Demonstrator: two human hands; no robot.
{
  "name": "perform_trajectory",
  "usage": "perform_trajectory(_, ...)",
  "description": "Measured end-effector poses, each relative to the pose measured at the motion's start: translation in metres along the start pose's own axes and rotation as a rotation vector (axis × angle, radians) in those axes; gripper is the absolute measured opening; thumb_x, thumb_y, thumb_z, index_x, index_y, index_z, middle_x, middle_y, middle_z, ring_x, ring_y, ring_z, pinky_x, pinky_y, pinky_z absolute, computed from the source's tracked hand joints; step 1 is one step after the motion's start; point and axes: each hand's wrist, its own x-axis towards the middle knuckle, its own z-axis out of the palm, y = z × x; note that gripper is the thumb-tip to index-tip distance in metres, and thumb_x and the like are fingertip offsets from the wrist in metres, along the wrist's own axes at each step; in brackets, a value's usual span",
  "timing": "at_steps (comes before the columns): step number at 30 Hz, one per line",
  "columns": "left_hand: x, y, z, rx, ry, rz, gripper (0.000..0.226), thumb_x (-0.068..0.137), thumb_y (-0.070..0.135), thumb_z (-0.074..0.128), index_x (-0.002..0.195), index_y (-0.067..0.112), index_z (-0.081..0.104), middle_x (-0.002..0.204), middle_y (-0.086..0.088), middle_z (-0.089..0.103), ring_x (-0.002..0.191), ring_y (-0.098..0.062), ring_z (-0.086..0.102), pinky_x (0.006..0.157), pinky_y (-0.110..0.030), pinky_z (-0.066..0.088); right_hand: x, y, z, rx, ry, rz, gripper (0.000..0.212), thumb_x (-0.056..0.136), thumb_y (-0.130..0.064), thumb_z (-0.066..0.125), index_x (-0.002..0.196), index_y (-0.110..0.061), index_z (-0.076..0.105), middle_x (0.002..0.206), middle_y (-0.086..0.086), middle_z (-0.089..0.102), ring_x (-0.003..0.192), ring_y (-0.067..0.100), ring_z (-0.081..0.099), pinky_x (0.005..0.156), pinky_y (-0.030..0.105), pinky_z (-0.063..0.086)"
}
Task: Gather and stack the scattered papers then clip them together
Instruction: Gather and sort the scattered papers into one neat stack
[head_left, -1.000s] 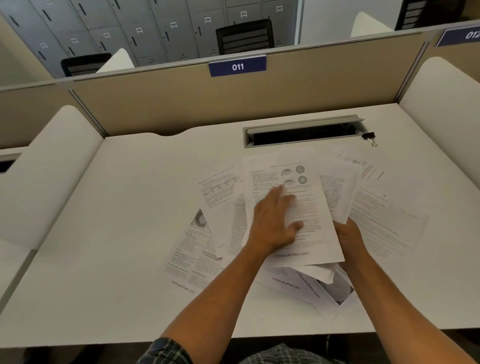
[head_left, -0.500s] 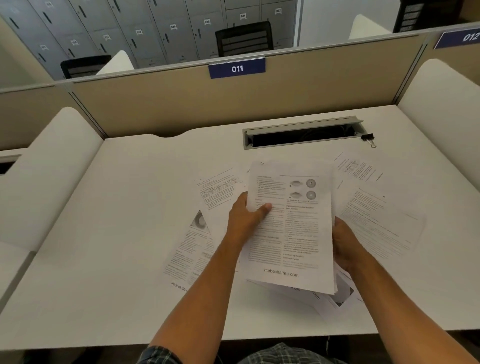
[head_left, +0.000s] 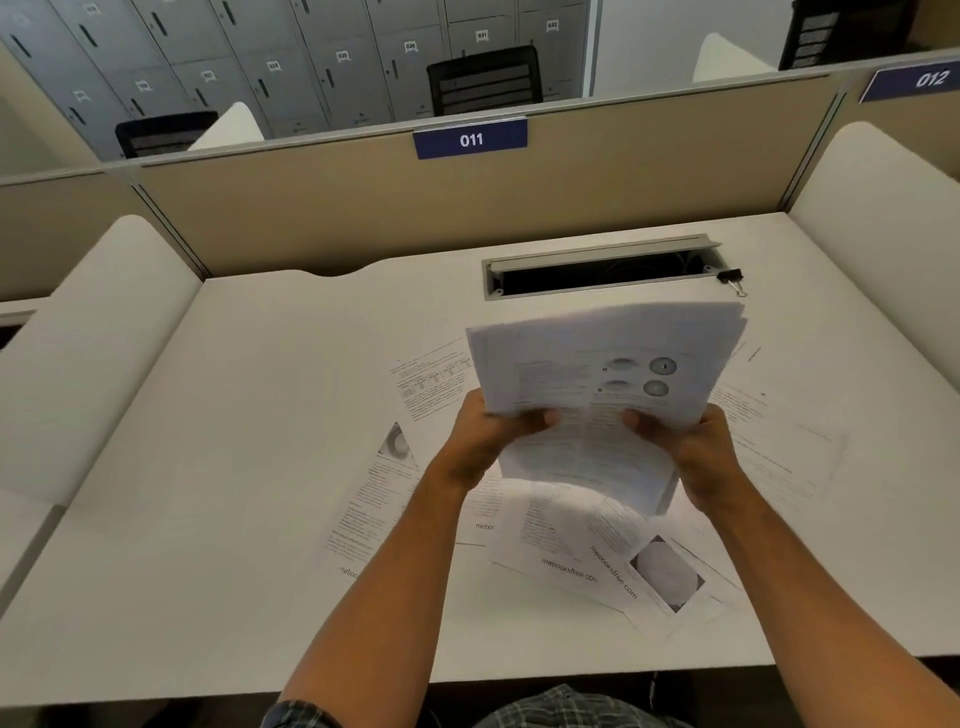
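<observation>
Both hands (head_left: 483, 441) (head_left: 696, 447) grip one blurred stack (head_left: 597, 374); roughly five loose sheets (head_left: 582, 551), one clip (head_left: 731, 278).

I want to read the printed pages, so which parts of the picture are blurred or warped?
Head view: the lifted white paper stack in both hands is motion-blurred, its text unreadable; sheets lying on the white desk show only large footer print; wide-angle distortion bows the beige partition.

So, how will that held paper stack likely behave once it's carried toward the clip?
Probably floppy: the paper stack bows between the left hand and right hand. Its far edges look fanned, so sheets may slide apart. Likely light.
</observation>
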Motion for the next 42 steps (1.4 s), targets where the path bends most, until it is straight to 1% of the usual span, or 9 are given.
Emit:
perform_trajectory(2, -0.001, -0.004, -0.005, 0.033, -0.05, 0.004, 0.045, 0.076, 0.013, 0.087, 0.118, 0.022, 0.073, 0.117, -0.008, 0.075, 0.112, -0.026, 0.07, 0.09, -0.041, 0.062, -0.001, 0.004, -0.004, -0.039, -0.021, -0.003, 0.038, 0.067, -0.035, 0.09, 0.104, -0.033, 0.081, 0.112, 0.003, 0.078, 0.102, 0.025, 0.075, 0.075, 0.039, 0.064)
perform_trajectory(6, -0.003, -0.027, -0.013, 0.273, 0.049, -0.121, 0.04, 0.076, 0.036, 0.087, 0.111, 0.019, 0.076, 0.108, -0.002, 0.077, 0.102, -0.021, 0.074, 0.087, -0.037, 0.063, -0.006, 0.027, -0.004, -0.137, 0.057, 0.161, 0.035, 0.063, -0.048, 0.095, 0.089, -0.028, 0.084, 0.095, -0.001, 0.081, 0.09, 0.02, 0.078, 0.067, 0.023, 0.061)
perform_trajectory(10, -0.012, -0.061, -0.031, 0.564, 0.37, -0.214, 0.052, 0.087, 0.068, 0.066, 0.104, 0.02, 0.072, 0.102, 0.006, 0.073, 0.096, -0.012, 0.069, 0.083, -0.03, 0.053, -0.005, 0.042, -0.012, -0.026, 0.23, 0.203, 0.025, 0.079, -0.032, 0.088, 0.1, -0.019, 0.081, 0.102, 0.003, 0.081, 0.092, 0.021, 0.079, 0.07, 0.027, 0.063)
perform_trajectory(14, -0.021, -0.085, -0.055, 0.868, 0.623, -0.428, 0.064, 0.087, 0.07, 0.063, 0.121, 0.017, 0.067, 0.126, -0.007, 0.065, 0.115, -0.029, 0.063, 0.1, -0.049, 0.052, -0.007, 0.048, -0.022, -0.042, 0.291, 0.264, 0.019, 0.087, -0.022, 0.083, 0.105, -0.021, 0.078, 0.1, -0.002, 0.081, 0.089, 0.019, 0.079, 0.072, 0.033, 0.065)
perform_trajectory(17, -0.022, -0.091, -0.063, 1.069, 0.607, -0.544, 0.077, 0.087, 0.066, 0.065, 0.138, 0.01, 0.053, 0.143, -0.016, 0.051, 0.131, -0.039, 0.05, 0.106, -0.054, 0.043, -0.013, 0.056, -0.025, -0.058, 0.319, 0.324, 0.014, 0.09, -0.018, 0.079, 0.101, -0.027, 0.077, 0.094, -0.007, 0.081, 0.082, 0.013, 0.078, 0.069, 0.031, 0.064)
perform_trajectory(21, -0.014, -0.085, -0.063, 1.088, 0.611, -0.61, 0.097, 0.083, 0.068, 0.068, 0.149, 0.003, 0.036, 0.152, -0.021, 0.041, 0.138, -0.043, 0.043, 0.111, -0.057, 0.039, -0.02, 0.061, -0.022, -0.069, 0.312, 0.365, 0.013, 0.093, -0.017, 0.077, 0.098, -0.03, 0.076, 0.091, -0.01, 0.081, 0.079, 0.01, 0.078, 0.059, 0.023, 0.06)
perform_trajectory(28, 0.005, -0.075, -0.05, 1.229, 0.545, -0.801, 0.123, 0.063, 0.085, 0.072, 0.144, -0.001, 0.037, 0.147, -0.022, 0.045, 0.135, -0.04, 0.047, 0.108, -0.057, 0.04, -0.02, 0.062, -0.019, -0.135, 0.299, 0.36, 0.012, 0.094, -0.022, 0.077, 0.1, -0.032, 0.076, 0.093, -0.013, 0.08, 0.081, 0.01, 0.078, 0.065, 0.027, 0.061)
perform_trajectory(34, 0.005, -0.084, -0.04, 1.26, 0.507, -0.745, 0.103, 0.072, 0.081, 0.068, 0.136, 0.003, 0.046, 0.141, -0.017, 0.05, 0.131, -0.037, 0.05, 0.104, -0.058, 0.042, -0.023, 0.059, -0.019, -0.147, 0.323, 0.359, 0.012, 0.094, -0.022, 0.076, 0.099, -0.032, 0.074, 0.087, -0.014, 0.08, 0.074, 0.008, 0.077, 0.054, 0.019, 0.058)
perform_trajectory(42, 0.007, -0.082, -0.032, 1.138, 0.463, -0.715, 0.063, 0.088, 0.061, 0.068, 0.126, 0.011, 0.06, 0.128, -0.011, 0.061, 0.124, -0.035, 0.054, 0.103, -0.052, 0.04, -0.023, 0.064, -0.017, -0.12, 0.331, 0.381, 0.013, 0.093, -0.021, 0.077, 0.101, -0.031, 0.075, 0.088, -0.011, 0.08, 0.073, 0.011, 0.078, 0.054, 0.022, 0.059)
